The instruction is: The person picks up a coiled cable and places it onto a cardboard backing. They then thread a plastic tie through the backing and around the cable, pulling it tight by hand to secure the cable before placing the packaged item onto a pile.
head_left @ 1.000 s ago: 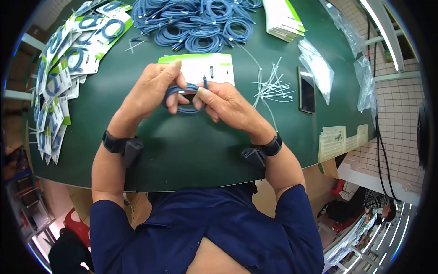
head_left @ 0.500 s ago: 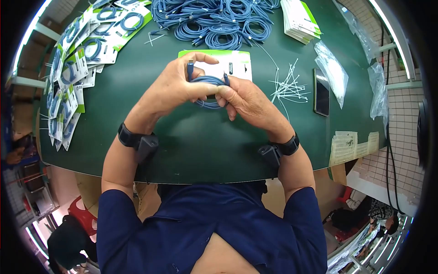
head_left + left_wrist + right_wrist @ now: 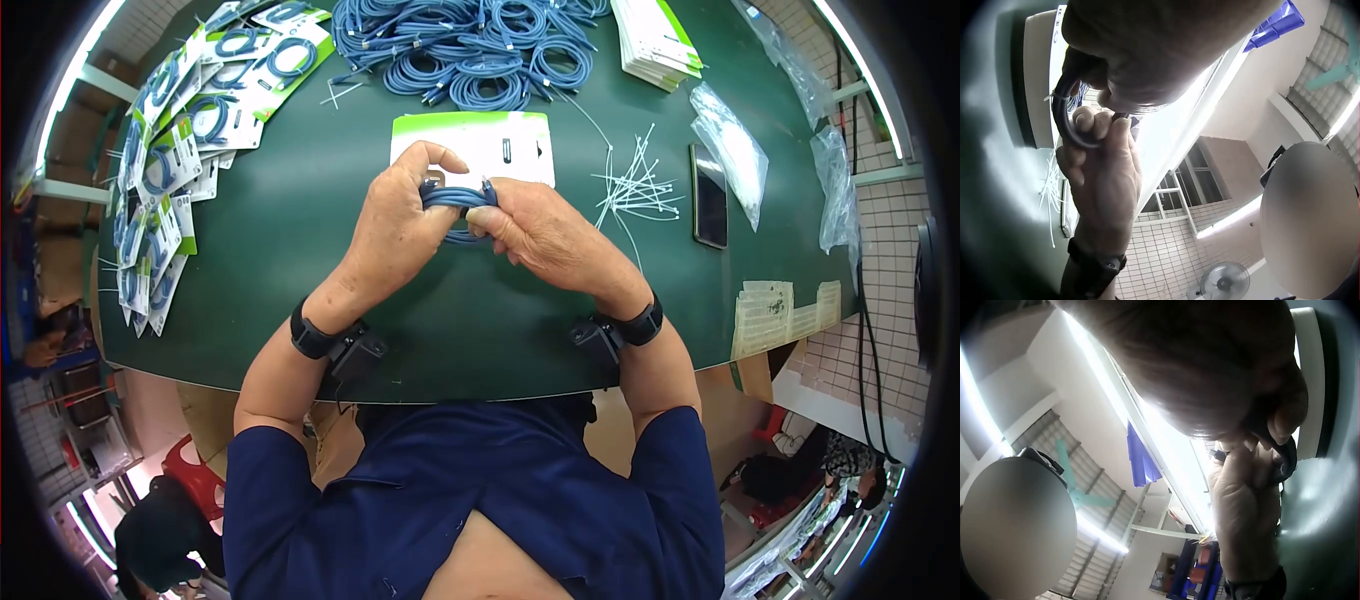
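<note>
A coiled blue cable (image 3: 455,197) is held up between both hands over the table. My left hand (image 3: 398,222) grips the coil's left side, its index finger arched above it. The right hand (image 3: 540,222) pinches the right side with thumb and fingers, close by a small connector (image 3: 488,187) standing at the coil's edge. In the left wrist view the coil (image 3: 1060,119) shows as a dark loop between the hands. Just behind the hands lies a white and green packaging card (image 3: 470,125), partly covered by them.
Many coiled blue cables (image 3: 480,50) are heaped at the back. Carded cables (image 3: 190,140) spread along the left side. White cable ties (image 3: 635,190), a phone (image 3: 708,195), a clear plastic bag (image 3: 730,150) and stacked cards (image 3: 650,45) are at the right.
The left hand first shifted its grip, with a connector upright beside its raised index finger half a second ago. Now its fingers have come down around the coil. The right hand keeps its pinch.
</note>
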`<state>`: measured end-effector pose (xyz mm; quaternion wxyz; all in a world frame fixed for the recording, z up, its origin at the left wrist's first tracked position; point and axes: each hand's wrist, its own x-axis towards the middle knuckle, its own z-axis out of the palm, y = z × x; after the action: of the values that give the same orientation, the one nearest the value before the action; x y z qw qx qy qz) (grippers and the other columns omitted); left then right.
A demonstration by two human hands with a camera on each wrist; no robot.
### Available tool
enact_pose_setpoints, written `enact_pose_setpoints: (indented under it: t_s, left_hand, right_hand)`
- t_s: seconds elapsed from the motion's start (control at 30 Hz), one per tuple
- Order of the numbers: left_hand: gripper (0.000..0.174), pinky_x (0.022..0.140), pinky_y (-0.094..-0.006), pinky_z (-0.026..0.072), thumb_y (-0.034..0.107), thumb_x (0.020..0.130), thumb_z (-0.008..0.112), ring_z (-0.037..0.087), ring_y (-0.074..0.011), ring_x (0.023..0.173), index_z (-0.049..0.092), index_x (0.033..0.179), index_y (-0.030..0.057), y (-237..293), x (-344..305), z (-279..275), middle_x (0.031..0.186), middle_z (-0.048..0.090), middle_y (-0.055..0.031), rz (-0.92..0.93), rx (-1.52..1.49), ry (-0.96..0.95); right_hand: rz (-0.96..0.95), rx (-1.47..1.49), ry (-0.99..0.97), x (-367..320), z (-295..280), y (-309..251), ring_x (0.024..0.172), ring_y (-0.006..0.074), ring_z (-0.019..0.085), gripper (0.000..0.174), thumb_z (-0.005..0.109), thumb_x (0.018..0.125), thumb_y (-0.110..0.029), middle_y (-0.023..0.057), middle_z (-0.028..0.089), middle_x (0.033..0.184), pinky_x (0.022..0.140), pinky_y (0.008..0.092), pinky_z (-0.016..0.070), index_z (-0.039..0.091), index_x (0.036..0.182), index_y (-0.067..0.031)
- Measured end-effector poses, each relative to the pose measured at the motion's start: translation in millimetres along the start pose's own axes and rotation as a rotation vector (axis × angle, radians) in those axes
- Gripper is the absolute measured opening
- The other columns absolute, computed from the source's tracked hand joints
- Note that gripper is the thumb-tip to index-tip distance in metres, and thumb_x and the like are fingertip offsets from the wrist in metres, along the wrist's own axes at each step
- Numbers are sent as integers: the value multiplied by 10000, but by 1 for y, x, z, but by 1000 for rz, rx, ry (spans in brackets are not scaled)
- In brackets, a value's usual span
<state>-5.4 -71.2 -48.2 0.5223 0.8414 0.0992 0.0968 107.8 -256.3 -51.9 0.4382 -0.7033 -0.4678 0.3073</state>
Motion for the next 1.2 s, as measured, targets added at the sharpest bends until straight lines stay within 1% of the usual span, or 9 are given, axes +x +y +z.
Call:
enact_pose_setpoints:
  t_s: [0.2, 0.27, 0.33, 0.4, 0.53, 0.73, 0.8, 0.9, 1.2]
  left_hand:
    - [596, 764, -340, 565, 52, 857, 799, 709, -248, 838, 588, 1412, 4, 22, 4, -6, 1005, 717, -153, 130, -34, 195]
    - [762, 841, -339, 572, 56, 795, 861, 700, -304, 1035, 547, 1487, 1, 32, 7, -12, 1268, 662, -205, 659, 524, 631]
    - [870, 922, -356, 572, 84, 742, 909, 654, -347, 1169, 523, 1516, -10, 31, -9, -8, 1403, 588, -228, 731, 541, 447]
    - [878, 933, -383, 580, 123, 753, 916, 664, -344, 1149, 519, 1525, -11, 41, -21, 11, 1365, 605, -233, 699, 407, 249]
    - [868, 909, -401, 599, 156, 756, 919, 681, -349, 1129, 534, 1519, 5, 42, -15, 35, 1354, 611, -229, 607, 412, 131]
    - [754, 814, -375, 615, 98, 780, 887, 712, -313, 1037, 593, 1471, 27, 36, -7, 32, 1253, 666, -172, 699, 425, 169]
    - [663, 776, -369, 616, 52, 798, 862, 725, -291, 968, 641, 1423, 32, 26, -5, 26, 1168, 705, -143, 803, 433, 218]
    - [542, 747, -365, 612, 10, 805, 846, 725, -272, 890, 702, 1327, 25, 13, -2, 19, 1072, 726, -120, 904, 388, 195]
    - [336, 696, -334, 581, -49, 794, 842, 708, -234, 802, 803, 1115, 42, 22, -3, 13, 909, 741, -77, 910, 180, 233]
  right_hand:
    - [89, 77, 91, 0, -10, -12, 725, 129, 634, 309, 500, 1135, -241, 59, 655, 893, 639, 292, 550, 647, 1053, 18]
    - [108, 213, 139, -3, -18, -15, 716, 113, 626, 316, 489, 1142, -236, 45, 655, 893, 637, 279, 546, 648, 1051, 23]
    - [103, 281, 163, -6, -22, -15, 711, 105, 622, 320, 484, 1146, -233, 39, 655, 893, 636, 273, 543, 648, 1050, 25]
    - [41, 363, 195, -9, -23, -13, 708, 92, 615, 319, 485, 1151, -238, 23, 651, 891, 629, 257, 532, 652, 1061, 18]
    - [-37, 356, 206, -8, -23, -7, 710, 75, 602, 307, 512, 1145, -247, 12, 644, 888, 611, 241, 506, 662, 1074, 11]
    - [185, 480, 271, -7, -24, -17, 707, 49, 576, 275, 612, 1100, -211, 12, 639, 887, 579, 217, 457, 643, 1244, 22]
    - [13, 685, 365, -8, -21, -19, 696, 44, 556, 468, 697, 1036, -138, 26, 641, 907, 567, 207, 431, 530, 1437, 38]
    - [29, 847, 308, -8, -24, -22, 687, 55, 548, 636, 727, 1007, -89, 44, 640, 945, 565, 200, 418, 410, 1546, 30]
    - [-12, 1036, 232, -15, -19, -33, 729, 63, 547, 588, 708, 1032, -99, 76, 648, 1021, 579, 206, 419, 429, 1534, 26]
